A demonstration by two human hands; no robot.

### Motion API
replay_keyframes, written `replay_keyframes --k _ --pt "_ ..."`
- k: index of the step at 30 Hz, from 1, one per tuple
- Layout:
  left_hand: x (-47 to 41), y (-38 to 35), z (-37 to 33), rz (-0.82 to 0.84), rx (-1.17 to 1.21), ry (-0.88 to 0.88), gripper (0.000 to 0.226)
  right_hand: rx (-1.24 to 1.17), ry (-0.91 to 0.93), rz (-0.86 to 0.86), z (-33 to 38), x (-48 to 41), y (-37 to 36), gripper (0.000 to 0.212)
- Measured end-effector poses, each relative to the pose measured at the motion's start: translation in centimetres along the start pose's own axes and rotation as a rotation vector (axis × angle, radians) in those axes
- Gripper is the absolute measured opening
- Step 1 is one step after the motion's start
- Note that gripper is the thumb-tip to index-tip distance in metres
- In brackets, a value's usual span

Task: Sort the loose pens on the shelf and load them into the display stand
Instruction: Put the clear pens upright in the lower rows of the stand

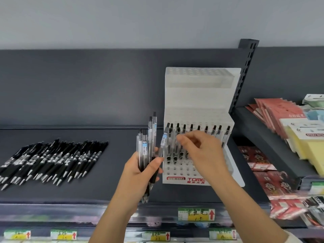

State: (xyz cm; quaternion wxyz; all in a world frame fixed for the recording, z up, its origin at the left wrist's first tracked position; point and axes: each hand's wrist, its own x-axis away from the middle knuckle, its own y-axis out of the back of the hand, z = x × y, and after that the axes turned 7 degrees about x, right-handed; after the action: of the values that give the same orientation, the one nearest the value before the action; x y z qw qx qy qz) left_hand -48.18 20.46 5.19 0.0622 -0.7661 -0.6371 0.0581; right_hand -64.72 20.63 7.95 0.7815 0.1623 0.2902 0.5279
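Head: left hand grips clear pens (upright).

White stand, clear pens upright inside, black pens loose

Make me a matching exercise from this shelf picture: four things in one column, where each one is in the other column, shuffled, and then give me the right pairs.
Things
1. bundle of clear pens
2. black pens
3. display stand
4. yellow sticky notes

Places
A. lying in a row on the shelf, far left
B. on the neighbouring shelf, far right
C. gripped in the left hand
D. standing on the shelf, behind the right hand

Pairs: 1-C, 2-A, 3-D, 4-B
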Motion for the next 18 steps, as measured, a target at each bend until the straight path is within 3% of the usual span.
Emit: replay_keyframes --k 1,3,5,8,11,14,18 --pt "0.1 -0.2 0.0 0.027 -0.007 0.002 0.021 -0.117 -0.014 0.085 0.4 0.2 0.1 0.005" --pt "0.3 -0.7 0.2 0.085 -0.019 0.008 0.032 -0.341 -0.079 0.251 0.7 0.5 0.1 0.012" --pt "0.4 -1.2 0.3 0.111 -0.020 0.012 0.035 -0.474 -0.142 0.301 0.5 0.5 0.3 0.013" --pt "0.2 -1.3 0.6 0.071 0.005 0.012 0.034 -0.522 -0.158 0.196 0.3 0.3 1.4 0.006" --pt "-0.3 -0.8 0.6 -0.038 0.070 0.018 0.025 -0.497 -0.094 -0.035 0.2 -0.6 3.2 0.005" --pt "-0.6 -0.3 0.6 -0.126 0.107 0.033 0.015 -0.324 -0.005 -0.213 0.2 -1.5 4.1 0.008" --pt "-0.5 -0.4 0.6 -0.141 0.135 0.038 0.014 -0.142 0.026 -0.202 -0.1 -2.0 3.1 0.006"
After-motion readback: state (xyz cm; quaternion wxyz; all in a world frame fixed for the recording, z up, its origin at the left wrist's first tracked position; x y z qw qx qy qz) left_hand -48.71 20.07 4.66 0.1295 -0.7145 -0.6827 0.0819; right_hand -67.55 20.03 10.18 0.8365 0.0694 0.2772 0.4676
